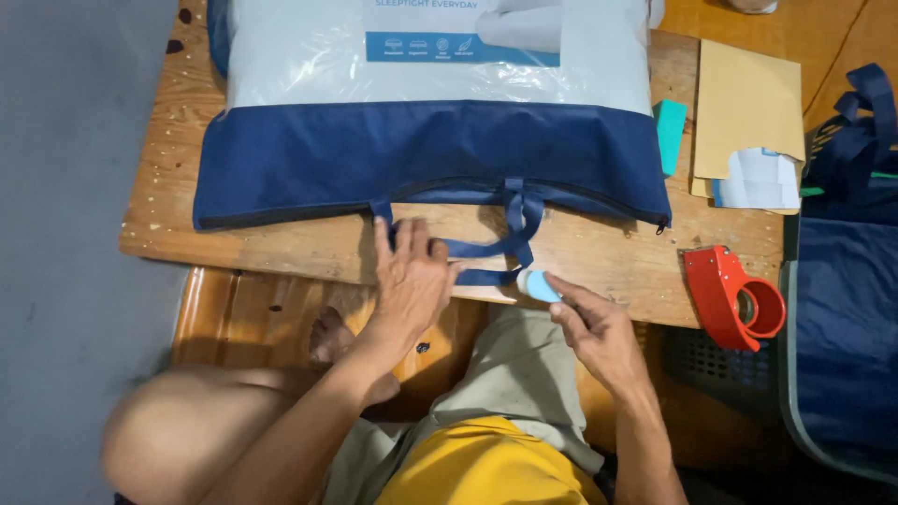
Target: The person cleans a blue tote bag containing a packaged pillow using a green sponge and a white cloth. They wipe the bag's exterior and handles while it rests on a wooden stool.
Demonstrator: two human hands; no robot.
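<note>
Roughly, per item:
L hand: left hand [412, 281] lies flat, fingers spread, pressing on the blue strap [486, 251] at the near edge of the surface [281, 248]; fingertips reach up to the hem of the navy bag [421, 154].
R hand: right hand [599, 332] pinches a small light-blue cap-like piece [537, 284] betw. thumb and forefinger, other fingers curled loosely.
Cap vs hands: at the R hand's fingertips, just right of the L hand, touching or nearly touching the strap's loose end; can't tell which.
Strap: loops down from the bag's zip edge, passes under the L hand, runs on toward the R hand.
Bag: beyond both hands, flat; upper part clear plastic over a white pillow, lower part navy woven fabric w/ dark zip.
Right of R hand: red tape dispenser [734, 295] at the surface's corner, well apart; further up, a teal block [670, 134], a brown envelope [746, 103] w/ a white paper on it.
Surface: worn plank wood, pale paint specks, scuffed.
Room: grey floor [65, 234] left of L hand; more navy fabric [847, 309] in a bin far right.
Person: seated, bare knee under L arm, yellow and khaki clothing.
</note>
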